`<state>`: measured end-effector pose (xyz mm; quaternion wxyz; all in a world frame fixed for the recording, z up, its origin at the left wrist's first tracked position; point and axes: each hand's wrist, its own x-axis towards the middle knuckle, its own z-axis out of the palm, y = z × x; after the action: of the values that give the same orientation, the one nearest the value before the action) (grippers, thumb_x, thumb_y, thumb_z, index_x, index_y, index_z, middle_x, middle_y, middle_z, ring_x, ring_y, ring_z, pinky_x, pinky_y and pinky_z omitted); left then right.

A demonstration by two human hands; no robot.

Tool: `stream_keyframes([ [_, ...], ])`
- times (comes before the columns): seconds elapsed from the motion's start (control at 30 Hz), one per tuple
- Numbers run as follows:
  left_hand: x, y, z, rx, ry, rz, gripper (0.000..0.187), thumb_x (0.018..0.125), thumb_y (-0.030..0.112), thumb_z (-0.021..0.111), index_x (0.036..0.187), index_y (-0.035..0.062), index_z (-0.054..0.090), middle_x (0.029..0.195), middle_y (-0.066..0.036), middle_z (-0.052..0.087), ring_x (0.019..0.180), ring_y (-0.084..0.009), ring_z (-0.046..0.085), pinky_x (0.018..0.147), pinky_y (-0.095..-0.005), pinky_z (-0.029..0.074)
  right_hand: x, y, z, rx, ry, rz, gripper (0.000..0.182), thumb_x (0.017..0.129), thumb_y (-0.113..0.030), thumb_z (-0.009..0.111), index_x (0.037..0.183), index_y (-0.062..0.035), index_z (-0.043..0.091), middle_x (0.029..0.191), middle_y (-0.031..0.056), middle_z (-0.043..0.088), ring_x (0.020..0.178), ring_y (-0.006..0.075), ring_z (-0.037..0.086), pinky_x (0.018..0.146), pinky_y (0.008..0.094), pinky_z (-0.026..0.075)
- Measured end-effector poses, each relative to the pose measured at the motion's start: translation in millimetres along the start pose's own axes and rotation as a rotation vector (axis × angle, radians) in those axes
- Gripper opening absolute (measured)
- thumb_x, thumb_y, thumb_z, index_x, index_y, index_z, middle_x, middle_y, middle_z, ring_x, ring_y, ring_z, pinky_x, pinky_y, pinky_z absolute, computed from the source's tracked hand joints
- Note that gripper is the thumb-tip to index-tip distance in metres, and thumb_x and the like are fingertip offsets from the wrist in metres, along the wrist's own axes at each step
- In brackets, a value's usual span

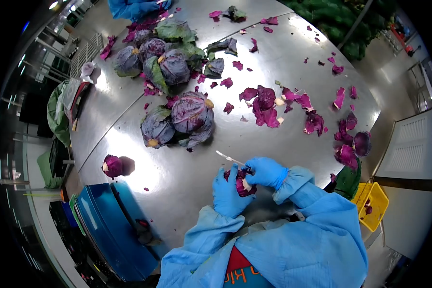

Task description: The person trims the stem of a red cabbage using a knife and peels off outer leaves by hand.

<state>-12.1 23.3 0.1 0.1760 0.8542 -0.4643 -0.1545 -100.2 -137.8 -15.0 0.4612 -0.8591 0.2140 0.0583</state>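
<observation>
My left hand [229, 194], in a blue glove, is wrapped round a small trimmed red cabbage [242, 187] with its pale cut stem showing. Close against it on the right, my right hand [269, 172], also gloved, grips a small knife [229, 157] whose thin blade points up and left over the table. The knife's handle is mostly hidden by the fingers. Beyond my hands lie whole red cabbages [192, 113] with dark outer leaves. Another small peeled red cabbage [112, 166] sits alone at the left.
Torn purple leaves [265, 106] are scattered over the steel table [273, 57]. More cabbages [173, 67] are piled farther back, near another person's blue sleeve [129, 8]. A blue bin [105, 230] stands at lower left, a yellow crate [373, 206] at right.
</observation>
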Motion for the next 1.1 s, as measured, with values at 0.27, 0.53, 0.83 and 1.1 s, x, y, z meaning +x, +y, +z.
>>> stream_keyframes([
  [0.27, 6.2, -11.6, 24.6, 0.227, 0.108, 0.052, 0.073, 0.062, 0.043, 0.078, 0.12, 0.0056, 0.053, 0.115, -0.018, 0.056, 0.105, -0.0345, 0.055, 0.086, -0.048, 0.045, -6.9, -36.5, 26.5, -0.205, 0.065, 0.023, 0.022, 0.077, -0.03, 0.062, 0.082, -0.009, 0.064, 0.08, 0.0163, 0.063, 0.076, 0.0373, 0.062, 0.065, 0.0453, 0.05],
  [0.53, -15.3, -14.8, -3.2, -0.129, 0.183, 0.033, 0.077, 0.062, 0.039, 0.083, 0.123, 0.0033, 0.052, 0.119, -0.02, 0.055, 0.114, -0.035, 0.053, 0.097, -0.044, 0.042, -3.1, 57.8, 20.1, -0.033, 0.289, 0.287, 0.029, 0.077, -0.034, 0.064, 0.088, -0.0081, 0.066, 0.084, 0.0162, 0.066, 0.079, 0.0358, 0.065, 0.07, 0.0434, 0.051],
  [0.83, -29.0, -66.4, -9.0, -0.495, 0.176, -0.021, 0.083, 0.059, 0.037, 0.088, 0.126, 0.0049, 0.052, 0.129, -0.018, 0.051, 0.119, -0.0345, 0.051, 0.102, -0.0409, 0.041, -42.4, 72.8, -25.1, -0.172, 0.751, 0.256, 0.054, 0.083, -0.023, 0.07, 0.132, -0.0136, 0.051, 0.094, 0.0106, 0.057, 0.084, 0.0265, 0.061, 0.071, 0.0374, 0.051],
  [1.1, -27.3, -75.6, -14.7, -0.271, -0.117, 0.166, 0.108, 0.052, 0.053, 0.086, 0.137, 0.0029, 0.042, 0.138, -0.02, 0.042, 0.13, -0.0394, 0.037, 0.108, -0.0501, 0.032, -3.2, -1.1, 35.9, 0.245, -0.158, -0.367, 0.061, 0.074, -0.039, 0.08, 0.122, -0.0092, 0.057, 0.106, 0.009, 0.057, 0.089, 0.023, 0.059, 0.075, 0.032, 0.049],
])
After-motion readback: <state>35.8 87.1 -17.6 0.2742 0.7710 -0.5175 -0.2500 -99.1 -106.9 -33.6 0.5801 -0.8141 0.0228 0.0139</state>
